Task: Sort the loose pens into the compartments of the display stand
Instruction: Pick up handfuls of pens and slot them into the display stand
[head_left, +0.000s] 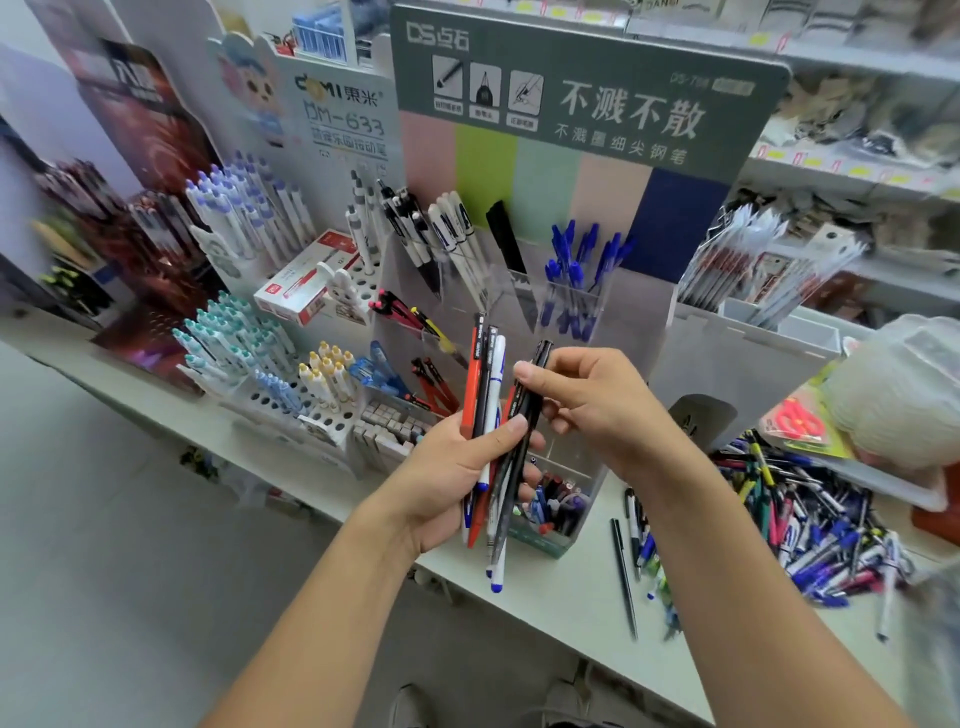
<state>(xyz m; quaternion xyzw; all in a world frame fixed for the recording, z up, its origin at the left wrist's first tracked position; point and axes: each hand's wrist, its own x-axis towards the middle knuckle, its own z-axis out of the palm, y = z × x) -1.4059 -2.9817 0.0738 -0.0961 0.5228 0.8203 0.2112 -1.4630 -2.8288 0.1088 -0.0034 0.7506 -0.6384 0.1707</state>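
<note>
1. Plastic is the prevailing material: a clear acrylic display stand (524, 312) with tall narrow compartments is seen under a grey-green printed header card (587, 93) backed by pastel stripes.
2. Slim, glossy barrels are shown in the upper compartments: white pens with black ends (457, 234), one matt black pen (506, 236), and blue-capped ballpoints (576, 270) leaning at angles in a transparent cup.
3. A lower clear compartment (556, 499), near the counter edge, is filled with short dark blue and red pieces, too blurred to be named further.
4. A smooth white counter (561, 587) is covered on the right by a heap of loose pens (810, 514), mixed blue, black, red and white, lying crosswise; a thin black pen (623, 577) lies apart from it.
5. A bundle of pens (488, 431) is gripped by the left hand (457, 478), fingers curled round the barrels and thumb pressed across the front; a red-orange barrel, black barrels and a white pen with a blue tip are fanned out within it.
6. A single black pen (530, 395) is pinched near its upper end by the right hand (592, 400), between thumb and forefinger, with the remaining fingers loosely bent; its lower part sits among the bundle.
7. Both hands are held in front of the stand, above the counter edge.
8. White holders with round holes, stocked with teal-capped pens (234, 343), are seen at left.
</note>
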